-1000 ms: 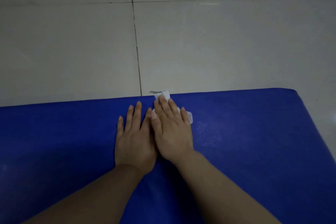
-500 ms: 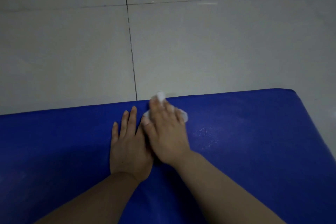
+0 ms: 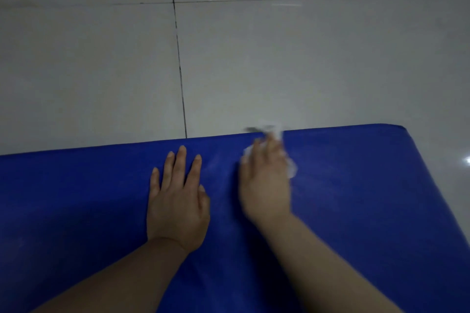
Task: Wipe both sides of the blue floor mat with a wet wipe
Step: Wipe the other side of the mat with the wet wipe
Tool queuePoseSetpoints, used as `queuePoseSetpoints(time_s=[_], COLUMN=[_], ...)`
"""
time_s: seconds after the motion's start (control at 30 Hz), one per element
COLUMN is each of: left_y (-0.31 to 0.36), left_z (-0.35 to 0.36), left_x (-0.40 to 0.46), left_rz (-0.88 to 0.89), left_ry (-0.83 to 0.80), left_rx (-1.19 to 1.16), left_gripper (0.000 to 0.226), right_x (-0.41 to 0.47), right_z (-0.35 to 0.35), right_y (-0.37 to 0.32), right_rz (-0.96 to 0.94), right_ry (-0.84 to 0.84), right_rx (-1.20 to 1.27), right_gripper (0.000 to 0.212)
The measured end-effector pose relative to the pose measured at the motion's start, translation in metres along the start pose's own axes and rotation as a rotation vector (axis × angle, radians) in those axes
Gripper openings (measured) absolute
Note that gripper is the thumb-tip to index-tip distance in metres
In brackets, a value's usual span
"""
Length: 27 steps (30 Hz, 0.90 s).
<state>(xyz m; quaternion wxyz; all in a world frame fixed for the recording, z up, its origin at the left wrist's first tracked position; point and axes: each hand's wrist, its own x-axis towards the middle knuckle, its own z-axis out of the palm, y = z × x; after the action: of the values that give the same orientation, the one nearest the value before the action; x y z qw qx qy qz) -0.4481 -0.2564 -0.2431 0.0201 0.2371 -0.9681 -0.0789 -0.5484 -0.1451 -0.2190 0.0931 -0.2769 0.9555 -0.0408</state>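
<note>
Blue floor mat (image 3: 356,211) fills the lower half of the frame, long axis running left to right, its far edge and rounded right corner at centre right. Right hand (image 3: 267,183) sits nearest that far edge, blurred, pressing the white wet wipe (image 3: 291,170) flat under its fingers; whether they curl round it I cannot tell. Left hand (image 3: 178,201) lies just left, palm down, fingers straight and spread, bracing the mat. Grey tiled floor (image 3: 279,58) beyond

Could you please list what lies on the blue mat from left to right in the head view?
Left hand resting flat on the blue floor mat → right hand, blurred → wet wipe showing at that hand's right edge → the mat's bare right corner.
</note>
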Motion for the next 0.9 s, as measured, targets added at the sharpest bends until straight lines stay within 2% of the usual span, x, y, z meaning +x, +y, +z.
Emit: queuePoseSetpoints(time_s=[0.03,0.1,0.2,0.27,0.33,0.37,0.43,0.5,0.53,0.6,0.67,0.73,0.8,0.83,0.9], left_y=[-0.001,-0.001,0.001,0.003,0.004,0.004,0.003,0.002,0.002,0.0,-0.002,-0.001,0.0,0.001,0.002], left_z=[0.0,0.001,0.0,0.0,0.001,0.0,0.0,0.0,0.0,0.001,0.001,0.0,-0.001,-0.001,0.0], left_x=[0.0,0.001,0.0,0.0,-0.001,0.0,0.0,-0.001,0.0,0.0,0.001,0.001,0.0,0.0,0.0], left_rz=[0.012,0.028,-0.009,-0.013,-0.012,-0.013,-0.011,-0.008,-0.002,0.021,0.031,0.017,0.003,0.0,-0.002], left_ry=[-0.01,-0.028,-0.01,-0.001,0.004,0.007,0.015,0.013,0.01,-0.016,-0.039,-0.027,-0.004,0.01,0.022], left_rx=[0.017,0.04,-0.01,-0.027,-0.036,-0.038,-0.036,-0.034,-0.028,0.001,0.019,-0.009,-0.034,-0.042,-0.054], left_gripper=[0.062,0.067,0.06,0.059,0.058,0.058,0.057,0.057,0.057,0.061,0.068,0.064,0.059,0.058,0.057], right_x=[-0.011,-0.027,-0.022,-0.013,-0.011,-0.013,-0.018,-0.019,-0.018,-0.01,0.003,0.015,0.017,0.018,0.015], right_z=[0.002,0.0,-0.004,-0.005,-0.007,-0.009,-0.012,-0.014,-0.012,-0.001,0.002,-0.002,-0.006,-0.007,-0.011], right_y=[-0.02,-0.032,0.015,0.063,0.101,0.109,0.09,0.041,0.014,-0.028,-0.047,-0.038,-0.006,0.016,0.068], right_rz=[-0.107,-0.252,-0.224,-0.094,0.1,0.191,0.267,0.15,0.05,-0.165,-0.238,-0.273,-0.271,-0.224,-0.015], right_ry=[-0.049,-0.03,0.258,0.361,0.424,0.434,0.406,0.306,0.269,0.231,0.161,0.094,0.119,0.171,0.205], right_rx=[0.028,0.241,0.361,0.356,0.274,0.265,0.366,0.552,0.57,0.478,0.444,0.353,0.209,0.146,0.081], right_gripper=[0.073,0.06,0.028,0.024,0.031,0.041,0.06,0.059,0.055,0.051,0.06,0.065,0.068,0.068,0.063])
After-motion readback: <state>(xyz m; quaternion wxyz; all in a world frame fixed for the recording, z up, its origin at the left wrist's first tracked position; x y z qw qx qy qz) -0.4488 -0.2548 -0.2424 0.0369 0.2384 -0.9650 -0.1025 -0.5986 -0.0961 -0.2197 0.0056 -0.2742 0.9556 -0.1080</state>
